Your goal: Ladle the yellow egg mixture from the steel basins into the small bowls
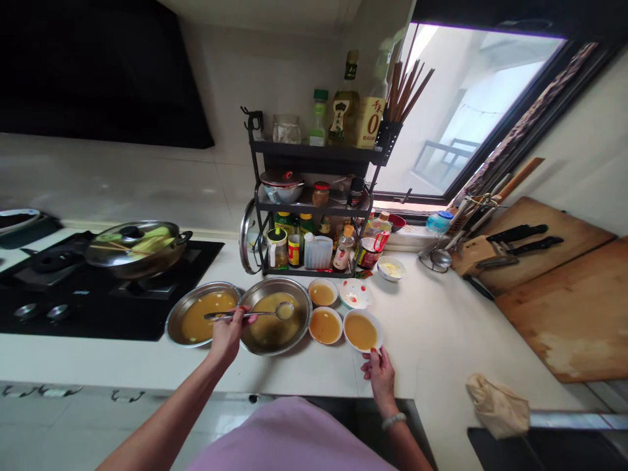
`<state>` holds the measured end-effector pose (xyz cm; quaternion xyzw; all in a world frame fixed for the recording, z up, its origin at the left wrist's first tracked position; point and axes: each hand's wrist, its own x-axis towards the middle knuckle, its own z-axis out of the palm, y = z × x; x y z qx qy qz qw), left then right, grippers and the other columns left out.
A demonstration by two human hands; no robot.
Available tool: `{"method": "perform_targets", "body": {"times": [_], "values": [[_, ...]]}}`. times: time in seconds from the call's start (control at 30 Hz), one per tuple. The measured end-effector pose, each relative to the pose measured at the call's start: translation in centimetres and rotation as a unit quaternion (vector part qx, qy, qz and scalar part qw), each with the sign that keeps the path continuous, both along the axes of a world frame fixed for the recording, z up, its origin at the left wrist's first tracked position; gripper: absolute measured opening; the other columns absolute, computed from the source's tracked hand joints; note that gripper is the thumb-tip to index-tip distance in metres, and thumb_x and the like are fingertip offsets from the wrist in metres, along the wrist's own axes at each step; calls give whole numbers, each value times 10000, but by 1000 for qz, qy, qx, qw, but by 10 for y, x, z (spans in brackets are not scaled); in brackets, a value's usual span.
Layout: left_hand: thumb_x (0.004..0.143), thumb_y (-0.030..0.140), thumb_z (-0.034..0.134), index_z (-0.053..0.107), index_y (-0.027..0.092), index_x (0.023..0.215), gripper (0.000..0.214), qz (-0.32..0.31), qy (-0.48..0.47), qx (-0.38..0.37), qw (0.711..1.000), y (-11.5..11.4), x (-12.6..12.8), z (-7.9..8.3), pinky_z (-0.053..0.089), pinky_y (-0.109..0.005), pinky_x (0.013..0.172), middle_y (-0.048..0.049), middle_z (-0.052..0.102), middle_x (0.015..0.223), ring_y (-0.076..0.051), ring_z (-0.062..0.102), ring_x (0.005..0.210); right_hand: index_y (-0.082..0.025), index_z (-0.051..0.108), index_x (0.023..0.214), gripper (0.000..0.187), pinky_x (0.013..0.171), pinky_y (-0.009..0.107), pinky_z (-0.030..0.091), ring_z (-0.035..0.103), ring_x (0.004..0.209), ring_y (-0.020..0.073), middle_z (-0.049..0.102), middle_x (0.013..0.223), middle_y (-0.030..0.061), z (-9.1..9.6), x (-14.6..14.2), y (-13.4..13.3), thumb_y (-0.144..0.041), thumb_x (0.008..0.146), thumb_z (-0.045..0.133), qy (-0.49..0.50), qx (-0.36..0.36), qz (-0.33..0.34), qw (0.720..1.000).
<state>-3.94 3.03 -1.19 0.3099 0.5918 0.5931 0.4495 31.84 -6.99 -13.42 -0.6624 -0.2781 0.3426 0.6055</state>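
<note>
White tabletop [432,340] runs along a tiled kitchen wall, with a black hob [196,261] at the left end and a window at the right.

1. Left hand [226,337]: the fingers are closed fully round the handle end of a metal ladle [255,314]. The ladle lies almost level. Its cup sits over the centre of a round steel basin [307,320] and is filled with the same cloudy yellow-brown liquid as the basin.
2. Right hand [380,373]: the fingers are loosely spread, with the tips against the near rim of a small white bowl [345,332]. Whether they pinch the rim cannot be told. The bowl stands on the tabletop just right of the basin, near the front edge, and is filled nearly to the rim with opaque yellow-orange liquid.
3. Adjacent items: two more white bowls [325,325] of the same liquid stand between the basin and the held bowl, one behind the other. A second steel basin [171,324], also holding yellow liquid, touches the first on its left.
4. Background: a black three-tier rack [314,154] of bottles and jars stands behind the bowls. A lidded pan [135,245] sits on the hob. Wooden boards [564,307] lie at the right.
</note>
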Motion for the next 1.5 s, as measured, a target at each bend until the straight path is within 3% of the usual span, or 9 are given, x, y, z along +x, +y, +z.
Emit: {"method": "perform_targets", "body": {"times": [0.23,0.53,0.6,0.77,0.83,1.03,1.17,1.37,1.5], "values": [[849,216,527,604,134,806,120,-31,8,34,999,23,35,19,599,-340,725,-110,742,870,-178,722,626,-174,548,940,589,325,202,388,545,428,113,644,683,2,-2,2,-1,-706,694,608,5,5,10,1000],[881,318,467,617,168,829,218,-163,160,160,960,48,89,17,565,-297,561,-57,699,667,-188,693,560,-172,542,960,608,330,213,386,548,427,121,643,680,2,-3,2,-1,-709,684,615,17,6,12,1000],[873,325,502,636,174,835,206,-205,190,195,940,46,94,15,550,-278,567,-48,693,718,-163,673,571,-174,543,960,606,327,211,382,545,423,119,640,675,-3,-3,1,-1,-710,685,611,16,6,9,1000],[912,297,446,649,178,923,236,-282,331,328,839,36,88,18,532,-263,625,-57,663,839,-130,649,642,-163,549,1010,638,321,211,377,546,416,121,646,675,1,-2,1,0,-702,675,616,18,4,0,1000],[919,303,437,641,172,939,242,-258,334,317,850,33,81,24,531,-260,623,-54,665,817,-131,657,631,-158,554,1025,636,324,212,381,551,420,124,651,680,6,-2,1,-1,-687,677,619,18,3,2,1000],[906,430,446,619,164,977,326,-110,208,142,961,24,42,18,567,-323,688,-74,726,751,-214,721,707,-164,565,1003,574,332,213,397,557,433,125,647,679,5,-2,1,-2,-653,708,617,10,4,4,1000],[873,465,488,627,169,924,331,-142,222,124,956,9,18,-4,571,-330,652,-71,718,703,-224,717,652,-164,559,1026,608,323,210,393,549,423,122,655,679,11,-3,2,-1,-674,701,618,11,2,4,1000],[886,403,472,634,193,893,266,-169,333,173,911,-4,6,-20,557,-279,616,-35,676,728,-169,692,629,-168,554,998,607,328,205,393,551,434,117,646,693,7,-4,2,-1,-694,700,611,7,-1,9,1000],[877,408,475,627,184,882,271,-167,289,146,931,-1,10,-31,569,-294,605,-40,685,719,-184,702,625,-169,551,1003,620,327,205,389,552,433,118,643,690,2,-5,3,-1,-700,690,617,7,-1,10,1000]]}}
